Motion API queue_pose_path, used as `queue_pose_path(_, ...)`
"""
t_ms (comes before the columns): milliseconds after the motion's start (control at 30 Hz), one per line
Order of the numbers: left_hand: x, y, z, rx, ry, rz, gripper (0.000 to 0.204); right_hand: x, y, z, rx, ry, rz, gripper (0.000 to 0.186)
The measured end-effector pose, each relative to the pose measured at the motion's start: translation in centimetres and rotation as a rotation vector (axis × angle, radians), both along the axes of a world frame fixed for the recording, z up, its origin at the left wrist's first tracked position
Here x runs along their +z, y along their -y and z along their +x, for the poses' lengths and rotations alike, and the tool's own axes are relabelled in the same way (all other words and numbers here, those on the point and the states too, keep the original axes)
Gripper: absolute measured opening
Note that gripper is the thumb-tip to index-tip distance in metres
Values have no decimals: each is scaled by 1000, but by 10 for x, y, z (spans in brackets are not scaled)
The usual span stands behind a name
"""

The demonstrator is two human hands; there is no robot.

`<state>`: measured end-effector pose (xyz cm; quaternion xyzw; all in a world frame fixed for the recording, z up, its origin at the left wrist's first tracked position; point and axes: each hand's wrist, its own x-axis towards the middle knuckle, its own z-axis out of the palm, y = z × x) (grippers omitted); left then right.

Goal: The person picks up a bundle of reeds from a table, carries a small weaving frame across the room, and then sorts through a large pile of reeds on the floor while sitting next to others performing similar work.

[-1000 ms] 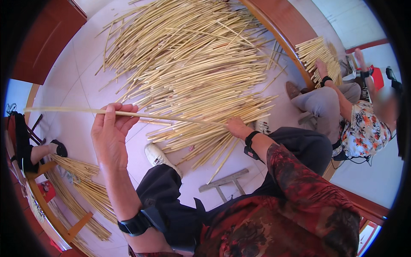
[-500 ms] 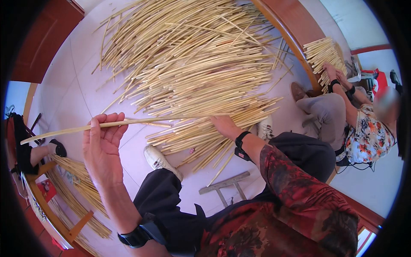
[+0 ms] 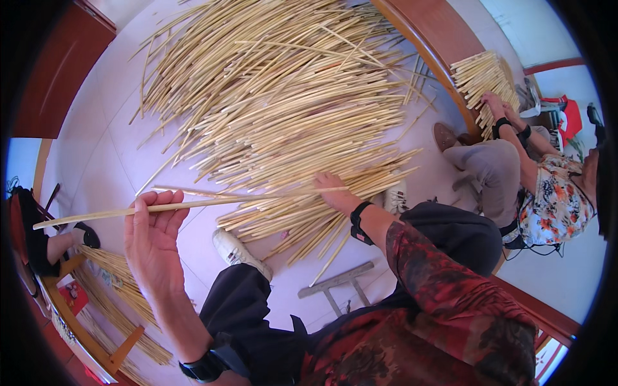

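Across the middle of the frame, from where I stand, a long pale stick point(image 3: 219, 201) slants up slightly from left to right, above the near edge of a wide heap of sticks point(image 3: 277, 122) on the tiled floor point(image 3: 96, 145). Its left part lies in the person's left hand point(image 3: 154, 225), palm turned up; that grip is closed lightly, thumb pressing the stick against bent fingers, a hold I take to be meant for steadying and turning rather than squeezing. Near the stick's other end is the right hand point(image 3: 331, 191), palm down over the heap; whether its grip has closed on that end or only rests on sticks below, I cannot tell. Holding the hands well apart probably keeps something so long and thin level. Most of the heap lies roughly parallel, perhaps so single sticks come away without snagging, though a few cross on top. Below centre stands a small wooden stand point(image 3: 338, 280), between the person's legs. At upper right, a co-worker's hands point(image 3: 499, 106) touch a smaller batch of sticks point(image 3: 483, 74).
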<state>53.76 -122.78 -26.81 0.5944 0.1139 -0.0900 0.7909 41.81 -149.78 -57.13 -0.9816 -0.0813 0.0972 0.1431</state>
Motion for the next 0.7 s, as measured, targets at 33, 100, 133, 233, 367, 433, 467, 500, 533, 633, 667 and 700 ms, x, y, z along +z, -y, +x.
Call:
queue_pose_path(33,-1,-1,0,-2,-2,0,23,-1,-3,-6,15,74,33,20)
queue_pose_path(100,-1,-2,0,-14,-1,5,23,0,-5,-17,11,41,7,20)
queue_pose_path(133,-1,-3,0,-17,-4,4,23,1,-5,-21,9,10,-19,21)
queue_pose_path(233,-3,-4,0,-80,-1,-33,24,2,-7,-26,-12,105,-27,25)
queue_pose_path(367,-5,-1,-1,-56,-10,-9,23,5,-4,-25,7,71,-12,25)
queue_pose_path(433,-6,-2,0,-51,-7,-10,24,7,-3,-24,15,-60,17,24)
queue_pose_path(467,-7,-4,2,-39,3,2,24,7,-2,-23,16,-61,16,24)
queue_pose_path(500,-6,-6,3,-27,18,15,25,9,-3,-21,2,-94,16,22)
queue_pose_path(533,-3,-8,3,-25,22,15,25,10,-3,-19,-13,-128,17,21)
queue_pose_path(633,-2,-12,5,64,42,10,26,5,6,-11,-96,-160,108,18)
queue_pose_path(667,-3,-13,5,53,53,-16,26,2,10,-8,-97,-159,104,18)
queue_pose_path(700,-4,-16,4,43,63,-37,27,1,11,-5,-180,-86,162,14)
